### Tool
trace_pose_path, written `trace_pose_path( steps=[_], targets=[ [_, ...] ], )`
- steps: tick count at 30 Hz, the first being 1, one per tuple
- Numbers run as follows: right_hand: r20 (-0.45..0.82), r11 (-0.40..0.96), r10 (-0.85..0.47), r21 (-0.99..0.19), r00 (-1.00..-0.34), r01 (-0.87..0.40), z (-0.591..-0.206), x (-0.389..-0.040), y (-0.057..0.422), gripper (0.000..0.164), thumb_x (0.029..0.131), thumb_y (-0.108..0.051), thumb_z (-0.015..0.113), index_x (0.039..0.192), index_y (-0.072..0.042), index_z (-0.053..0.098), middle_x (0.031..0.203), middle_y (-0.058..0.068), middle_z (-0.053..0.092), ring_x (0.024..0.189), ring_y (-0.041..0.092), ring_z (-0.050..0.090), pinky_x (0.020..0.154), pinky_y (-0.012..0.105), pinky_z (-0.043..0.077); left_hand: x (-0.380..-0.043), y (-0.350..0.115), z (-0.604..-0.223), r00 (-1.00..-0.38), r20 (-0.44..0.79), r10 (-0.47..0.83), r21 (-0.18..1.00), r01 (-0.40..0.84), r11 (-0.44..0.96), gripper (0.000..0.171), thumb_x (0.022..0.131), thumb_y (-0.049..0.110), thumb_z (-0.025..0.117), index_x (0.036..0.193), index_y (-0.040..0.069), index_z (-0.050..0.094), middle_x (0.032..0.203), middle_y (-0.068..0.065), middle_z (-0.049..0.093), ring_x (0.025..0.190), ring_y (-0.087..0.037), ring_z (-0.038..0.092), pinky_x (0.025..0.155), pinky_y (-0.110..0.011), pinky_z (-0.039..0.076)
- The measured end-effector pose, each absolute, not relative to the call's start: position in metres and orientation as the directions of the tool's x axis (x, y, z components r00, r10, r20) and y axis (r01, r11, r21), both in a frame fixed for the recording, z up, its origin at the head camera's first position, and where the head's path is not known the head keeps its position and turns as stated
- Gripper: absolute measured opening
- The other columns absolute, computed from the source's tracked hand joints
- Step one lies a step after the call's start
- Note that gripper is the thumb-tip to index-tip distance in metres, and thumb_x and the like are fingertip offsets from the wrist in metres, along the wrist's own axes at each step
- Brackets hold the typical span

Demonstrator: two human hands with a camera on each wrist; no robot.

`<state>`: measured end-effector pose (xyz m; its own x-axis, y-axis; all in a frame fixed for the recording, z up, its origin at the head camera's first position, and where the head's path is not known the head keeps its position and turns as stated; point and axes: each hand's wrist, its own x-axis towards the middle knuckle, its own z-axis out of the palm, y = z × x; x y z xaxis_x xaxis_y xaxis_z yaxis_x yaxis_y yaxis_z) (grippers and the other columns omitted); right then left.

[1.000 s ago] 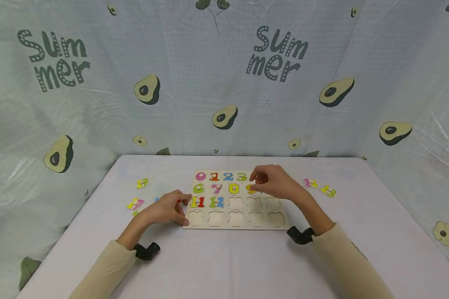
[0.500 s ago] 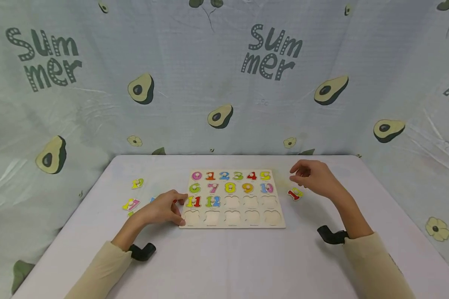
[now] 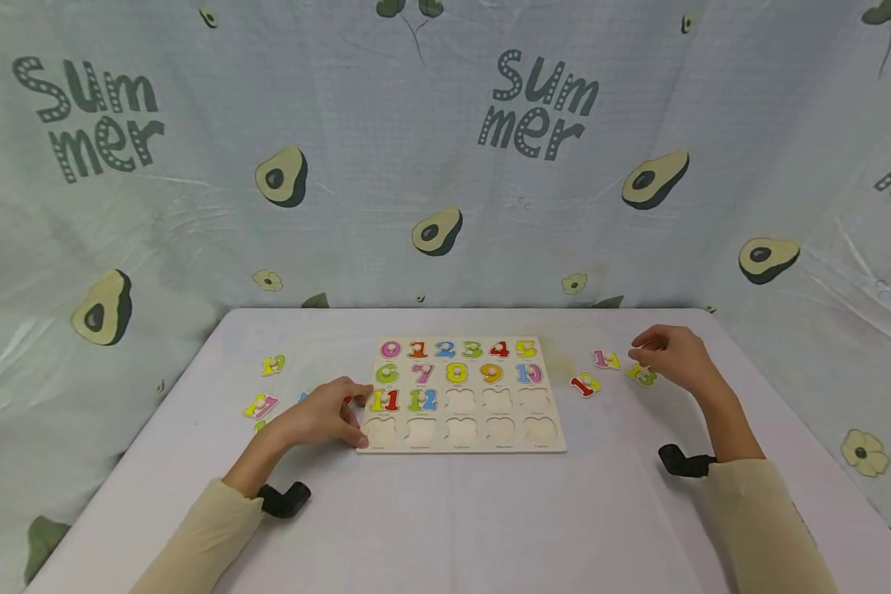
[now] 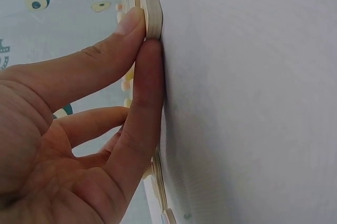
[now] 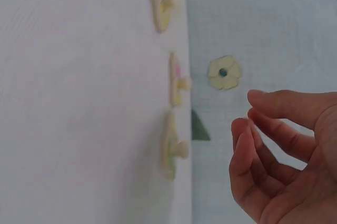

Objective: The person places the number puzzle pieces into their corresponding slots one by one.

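Note:
A wooden number puzzle board (image 3: 441, 425) lies mid-table, with colourful numbers 0 to 12 seated in its upper rows and bare recesses below. At its near left corner, my left hand (image 3: 327, 417) pinches the board, thumb on the top face and a finger at the edge in the left wrist view. My right hand (image 3: 671, 355) hovers over the green-and-yellow 13 piece (image 3: 642, 376), fingers loosely curled, nothing between them. Left of it lies a pink-and-yellow 14 piece (image 3: 606, 360). Knobbed pieces (image 5: 171, 150) appear edge-on in the right wrist view, apart from the fingertips.
A red-and-yellow number piece (image 3: 585, 384) lies right of the board. On the left are a yellow-green piece (image 3: 273, 365), a 17 piece (image 3: 260, 406) and others partly hidden by the left hand. A patterned curtain (image 3: 371, 247) hangs behind the white table (image 3: 460, 528).
My right hand has moved right, from over the board's 9 area to over the 13 piece, uncovering the board's right side. The left hand stays at the corner. The head view shifted slightly.

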<state>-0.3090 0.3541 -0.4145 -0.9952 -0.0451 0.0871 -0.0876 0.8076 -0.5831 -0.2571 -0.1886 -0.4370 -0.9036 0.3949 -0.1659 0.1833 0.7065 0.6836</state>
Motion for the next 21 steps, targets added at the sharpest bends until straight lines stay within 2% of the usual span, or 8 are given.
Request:
trace_pose_path(
  steps=[7,11,16,21],
  targets=[
    [0.006,0.799,0.057,-0.600,-0.998,0.042,-0.433,-0.312,0.374,0.044,0.098,-0.024,0.066,0.126,0.010,0.062,0.118,0.030,0.066,0.086,0.024,0.070,0.073,0.029,0.056,-0.257,-0.189,-0.436,-0.902,-0.162,0.401,0.691,0.187,0.699,0.086,0.077,0.007,0.090,0.149,-0.010,0.046,0.121,-0.013,0.056,0.078,-0.015,0.061,0.068,-0.024,0.049],
    [-0.042,0.789,0.076,-0.608,-0.996,0.086,-0.438,-0.314,0.382,0.047,0.097,-0.026,0.068,0.126,0.010,0.063,0.118,0.030,0.068,0.086,0.021,0.069,0.073,0.028,0.052,-0.259,-0.188,-0.436,-0.902,-0.153,0.404,0.685,0.198,0.701,0.086,0.077,0.008,0.090,0.149,-0.009,0.046,0.121,-0.012,0.056,0.079,-0.015,0.061,0.069,-0.024,0.049],
    [-0.082,0.778,0.051,-0.622,-0.995,0.091,-0.443,-0.315,0.385,0.048,0.095,-0.027,0.070,0.125,0.010,0.065,0.115,0.028,0.070,0.084,0.019,0.067,0.071,0.025,0.052,-0.259,-0.188,-0.437,-0.906,-0.159,0.392,0.683,0.186,0.706,0.087,0.077,0.009,0.090,0.150,-0.008,0.046,0.120,-0.011,0.056,0.079,-0.015,0.061,0.069,-0.025,0.049],
    [-0.056,0.780,0.022,-0.624,-0.998,0.052,-0.450,-0.317,0.384,0.040,0.095,-0.021,0.070,0.120,0.010,0.067,0.109,0.027,0.070,0.080,0.019,0.065,0.067,0.024,0.052,-0.257,-0.188,-0.439,-0.909,-0.166,0.382,0.693,0.168,0.702,0.086,0.076,0.008,0.090,0.149,-0.008,0.047,0.119,-0.011,0.056,0.078,-0.015,0.061,0.068,-0.026,0.049]
  ],
)
